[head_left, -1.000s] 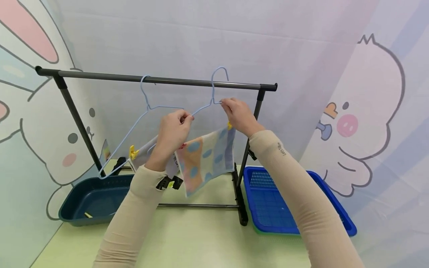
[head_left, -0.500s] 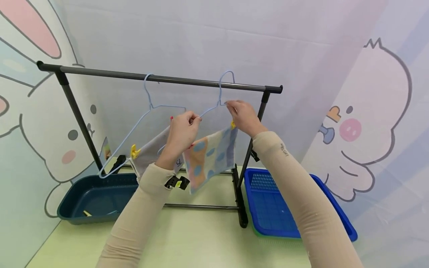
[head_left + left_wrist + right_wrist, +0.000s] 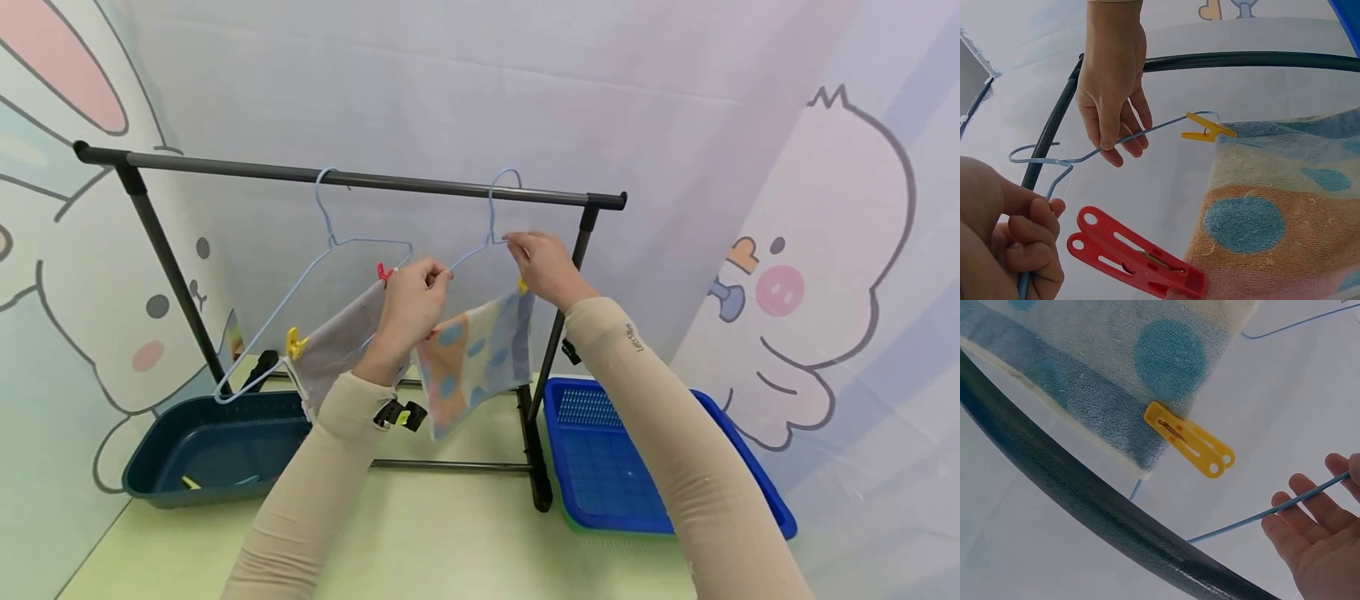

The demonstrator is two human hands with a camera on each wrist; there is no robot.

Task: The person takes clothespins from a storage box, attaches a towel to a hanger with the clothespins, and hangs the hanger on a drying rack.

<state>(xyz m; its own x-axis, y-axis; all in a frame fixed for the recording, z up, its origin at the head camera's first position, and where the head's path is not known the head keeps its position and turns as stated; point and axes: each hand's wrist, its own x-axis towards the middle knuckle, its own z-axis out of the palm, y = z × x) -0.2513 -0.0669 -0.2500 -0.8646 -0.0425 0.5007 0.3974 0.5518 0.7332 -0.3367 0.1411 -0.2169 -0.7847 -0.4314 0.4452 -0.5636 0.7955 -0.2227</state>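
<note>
A blue wire hanger is at the right part of the black rail, its hook over the rail. My left hand grips the hanger's left shoulder, and my right hand pinches its right shoulder between thumb and fingers. From its lower part hangs a small towel with pastel stripes and blue dots. In the left wrist view, a red clothespin and a yellow clothespin clip its top edge. The right wrist view shows my right fingers along the wire.
Another blue hanger carries a grey cloth, held by yellow and red clothespins, left of my hands. A dark green basin stands at left on the table; a blue basket is at right beside the rack's foot.
The hanger's hook has come down from above the rail to sit over it. Both hands have shifted slightly right and lower, still holding the hanger with the towel.
</note>
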